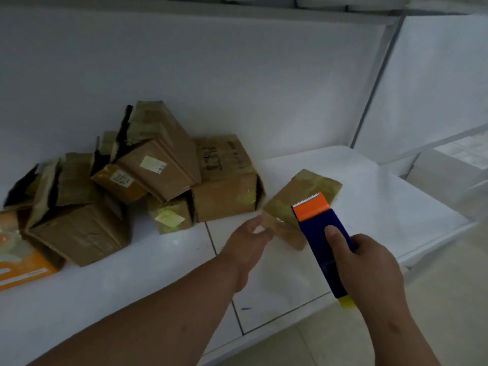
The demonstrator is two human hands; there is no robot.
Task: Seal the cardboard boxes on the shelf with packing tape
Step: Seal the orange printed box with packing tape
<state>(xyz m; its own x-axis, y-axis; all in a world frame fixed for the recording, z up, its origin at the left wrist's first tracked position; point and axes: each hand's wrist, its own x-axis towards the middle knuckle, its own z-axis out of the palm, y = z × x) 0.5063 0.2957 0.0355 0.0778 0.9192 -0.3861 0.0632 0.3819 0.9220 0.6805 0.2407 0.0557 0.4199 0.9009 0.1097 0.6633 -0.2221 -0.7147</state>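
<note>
- The right hand (369, 262) grips a tape dispenser (323, 241): a hard blue plastic body, thumb laid flat along its top, an orange head with a toothed metal blade at the far end and a yellow tip at the near end.
- The left hand (247, 241) reaches toward a small flat cardboard box (303, 196), fingers pinching a glossy, clear strip of tape (272, 224) at the box's near corner; motion blur hides the exact grip.
- That box lies alone on the white shelf (148, 270), its brown top shiny with yellowish tape, set at an angle to the shelf front.
- Just left of it, a heap of boxes (158, 180) leans against the white back panel: matt brown, dented, several with torn flaps standing open and pale labels.
- An orange printed carton (23, 270) lies at the far left edge.
- The shelf surface is smooth, with dark seam lines; bare room shows right of the small box, up to a grey upright post (375, 83).
</note>
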